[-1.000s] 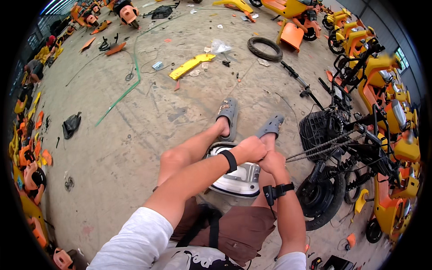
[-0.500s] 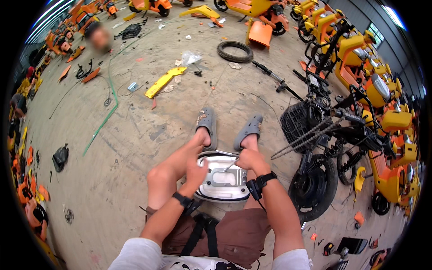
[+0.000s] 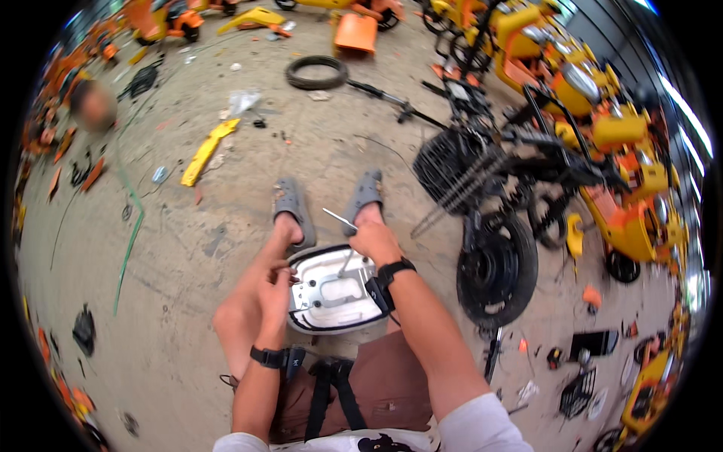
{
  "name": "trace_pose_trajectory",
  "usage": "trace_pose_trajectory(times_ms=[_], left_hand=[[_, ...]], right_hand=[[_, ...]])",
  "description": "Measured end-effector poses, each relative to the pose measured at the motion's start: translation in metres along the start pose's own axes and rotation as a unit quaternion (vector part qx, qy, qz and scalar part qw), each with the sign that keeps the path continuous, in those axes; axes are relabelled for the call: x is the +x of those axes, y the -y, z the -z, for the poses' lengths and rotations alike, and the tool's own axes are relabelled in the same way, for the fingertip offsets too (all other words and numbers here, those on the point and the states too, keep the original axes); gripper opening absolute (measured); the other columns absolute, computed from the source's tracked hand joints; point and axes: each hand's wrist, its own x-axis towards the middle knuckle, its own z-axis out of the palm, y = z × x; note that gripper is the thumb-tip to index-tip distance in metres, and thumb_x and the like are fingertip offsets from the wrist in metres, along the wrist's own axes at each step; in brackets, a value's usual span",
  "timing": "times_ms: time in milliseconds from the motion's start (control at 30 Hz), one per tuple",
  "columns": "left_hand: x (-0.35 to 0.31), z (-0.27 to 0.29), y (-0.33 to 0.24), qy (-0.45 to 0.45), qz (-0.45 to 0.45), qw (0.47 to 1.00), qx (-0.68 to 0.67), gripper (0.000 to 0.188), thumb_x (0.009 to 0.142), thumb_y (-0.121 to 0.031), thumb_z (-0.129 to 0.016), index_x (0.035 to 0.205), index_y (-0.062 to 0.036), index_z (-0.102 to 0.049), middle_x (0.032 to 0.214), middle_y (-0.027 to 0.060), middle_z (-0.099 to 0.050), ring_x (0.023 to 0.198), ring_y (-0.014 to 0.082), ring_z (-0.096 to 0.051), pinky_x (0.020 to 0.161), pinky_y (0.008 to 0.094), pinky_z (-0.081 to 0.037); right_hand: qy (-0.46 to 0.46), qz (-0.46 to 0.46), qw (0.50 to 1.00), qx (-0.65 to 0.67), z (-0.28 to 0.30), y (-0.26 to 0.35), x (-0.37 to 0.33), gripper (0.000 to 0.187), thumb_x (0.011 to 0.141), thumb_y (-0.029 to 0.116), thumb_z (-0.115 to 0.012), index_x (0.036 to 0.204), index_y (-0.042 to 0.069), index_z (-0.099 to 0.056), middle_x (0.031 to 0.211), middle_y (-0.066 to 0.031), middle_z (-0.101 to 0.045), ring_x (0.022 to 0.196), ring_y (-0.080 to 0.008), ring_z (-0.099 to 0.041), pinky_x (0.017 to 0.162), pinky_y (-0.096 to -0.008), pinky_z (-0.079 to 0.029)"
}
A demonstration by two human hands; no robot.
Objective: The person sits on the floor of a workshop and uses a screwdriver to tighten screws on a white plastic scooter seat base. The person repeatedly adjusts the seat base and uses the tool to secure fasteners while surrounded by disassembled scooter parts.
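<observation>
Clasping a metal tool (image 3: pixel 337 218), the right grip (image 3: pixel 377 242) has a black wheel (image 3: pixel 493 270) rightward; left grip's (image 3: pixel 277 290) hold unclear.

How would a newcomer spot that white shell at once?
From the big black wheel, look left, below the grey clogs. There sits a rounded white shell. Unlike the yellow strip and orange panel farther off, it carries a silver bracket.

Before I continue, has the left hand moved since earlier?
Yes: the left hand moved left across the white shell, from its right side to its left edge.
</observation>
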Motion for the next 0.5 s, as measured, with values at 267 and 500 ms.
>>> trace_pose_trajectory(times_ms=[267, 500], left_hand=[[-0.080, -0.030, -0.210, 0.245, -0.381, 0.869, 0.198, 0.019, 0.076, 0.009, -0.058, 0.093, 0.0012, -0.065, 0.080, 0.0111, -0.066, 0.077, 0.0252, -0.063, 0.071, 0.0344, -0.048], [-0.122, -0.025, -0.309, 0.556, -0.479, 0.552, 0.395, 0.020, 0.088, -0.029, -0.059, 0.106, -0.0198, -0.055, 0.100, 0.0067, -0.059, 0.077, 0.0244, -0.057, 0.061, 0.0412, -0.041]], right_hand=[[-0.038, 0.040, 0.998, 0.006, -0.022, -0.027, -0.003, 0.031, 0.080, 0.025, -0.060, 0.101, 0.008, -0.074, 0.109, -0.0145, -0.069, 0.104, -0.0308, -0.065, 0.087, -0.0417, -0.052], [-0.013, 0.026, 1.000, -0.012, 0.001, 0.019, -0.002, 0.032, 0.082, 0.026, -0.059, 0.107, 0.012, -0.073, 0.114, -0.0111, -0.068, 0.108, -0.0276, -0.065, 0.086, -0.0405, -0.052]])
